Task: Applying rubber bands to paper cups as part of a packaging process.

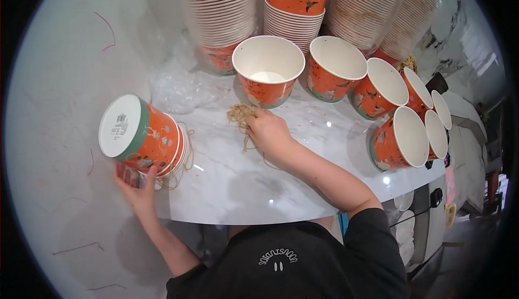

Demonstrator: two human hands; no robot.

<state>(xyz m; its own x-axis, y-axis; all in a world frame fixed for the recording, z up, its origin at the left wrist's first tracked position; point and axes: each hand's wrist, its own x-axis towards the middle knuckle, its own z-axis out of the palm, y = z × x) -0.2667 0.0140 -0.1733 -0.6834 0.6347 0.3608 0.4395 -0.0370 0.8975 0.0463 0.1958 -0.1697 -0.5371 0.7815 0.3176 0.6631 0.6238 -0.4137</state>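
At the left, an upside-down stack of orange paper tubs (pixel 157 137) with a green band shows its white base, and thin twine (pixel 186 164) loops loosely beside its rims. My left hand (pixel 138 191) rests against the near side of this stack, fingers spread and thumb touching it. In the middle of the table, my right hand (pixel 268 130) is closed on a tan bundle of twine (pixel 239 114); loose strands trail below it. Just beyond that hand stands an upright orange paper tub (pixel 267 91), white inside.
More single tubs (pixel 334 72) curve along the table's right side, some tilted in view. Tall nested stacks (pixel 219 7) line the back, several in clear plastic. Crumpled clear plastic (pixel 175 85) lies at the back left. The white marble-patterned table (pixel 232 191) has a curved near edge.
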